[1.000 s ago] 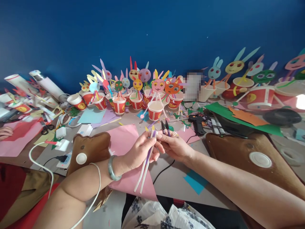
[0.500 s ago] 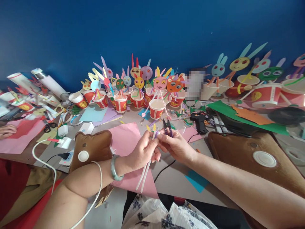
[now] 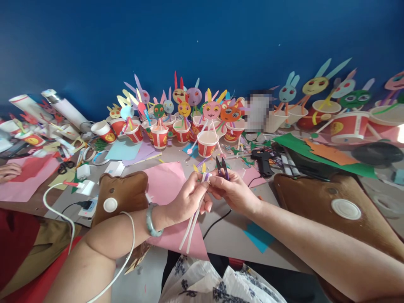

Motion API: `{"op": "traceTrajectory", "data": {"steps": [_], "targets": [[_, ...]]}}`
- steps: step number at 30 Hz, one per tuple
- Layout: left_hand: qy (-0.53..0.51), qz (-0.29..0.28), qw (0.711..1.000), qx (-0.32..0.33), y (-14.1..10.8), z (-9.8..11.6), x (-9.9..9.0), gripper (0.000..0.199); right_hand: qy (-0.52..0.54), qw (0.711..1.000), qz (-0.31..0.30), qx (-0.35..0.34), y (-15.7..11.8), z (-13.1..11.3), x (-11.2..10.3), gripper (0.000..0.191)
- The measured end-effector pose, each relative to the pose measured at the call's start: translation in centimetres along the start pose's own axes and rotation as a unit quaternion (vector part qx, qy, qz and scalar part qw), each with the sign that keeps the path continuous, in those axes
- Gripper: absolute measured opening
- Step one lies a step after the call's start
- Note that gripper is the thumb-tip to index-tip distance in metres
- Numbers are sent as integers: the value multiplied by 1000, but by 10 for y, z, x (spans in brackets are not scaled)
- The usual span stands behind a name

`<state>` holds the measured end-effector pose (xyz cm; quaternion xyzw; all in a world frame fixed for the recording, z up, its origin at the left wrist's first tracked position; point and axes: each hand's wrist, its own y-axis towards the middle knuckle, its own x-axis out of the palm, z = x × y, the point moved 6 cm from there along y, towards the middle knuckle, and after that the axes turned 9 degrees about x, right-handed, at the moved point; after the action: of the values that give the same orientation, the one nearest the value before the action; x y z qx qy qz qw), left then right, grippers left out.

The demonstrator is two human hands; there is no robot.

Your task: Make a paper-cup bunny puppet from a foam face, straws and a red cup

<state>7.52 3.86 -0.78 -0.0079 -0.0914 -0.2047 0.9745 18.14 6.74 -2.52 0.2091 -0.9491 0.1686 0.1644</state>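
My left hand (image 3: 191,194) is closed in a pinch on two thin white strips (image 3: 193,231), whose long ends hang down below the fingers. Small yellow pointed pieces (image 3: 200,169) and a bit of purple stick up above the pinch. My right hand (image 3: 238,193) is wrapped round a pair of scissors (image 3: 222,167), dark blades pointing up and slightly apart. Its thumb and fingertips also meet the top of the strips beside my left thumb. Pink paper (image 3: 168,179) lies under my left hand.
Red-and-white paper cups (image 3: 208,144) with paper rabbit figures line the blue wall. A black glue gun (image 3: 264,162) lies right of centre. Brown plush warmers (image 3: 121,191) lie on both sides. A white cable (image 3: 132,240) crosses my left forearm. Another person's hand (image 3: 9,171) rests at far left.
Almost nothing differs. Both hands keep their grip at the same spot, with only a slight shift of the fingers and of the camera view.
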Motion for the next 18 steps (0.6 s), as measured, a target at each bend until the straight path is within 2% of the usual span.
{"op": "traceTrajectory", "data": {"steps": [9,15,18], "targets": [[-6,-8,1000,8,5,-4,-4,39,-20,999,-26,0,0,-2,1,32],[15,29,999,17,10,-1,-19,37,-64,997,11,-36,2,-9,-4,31],[-15,53,998,10,12,-1,-22,36,-105,990,38,-84,0,-13,-9,30]]}}
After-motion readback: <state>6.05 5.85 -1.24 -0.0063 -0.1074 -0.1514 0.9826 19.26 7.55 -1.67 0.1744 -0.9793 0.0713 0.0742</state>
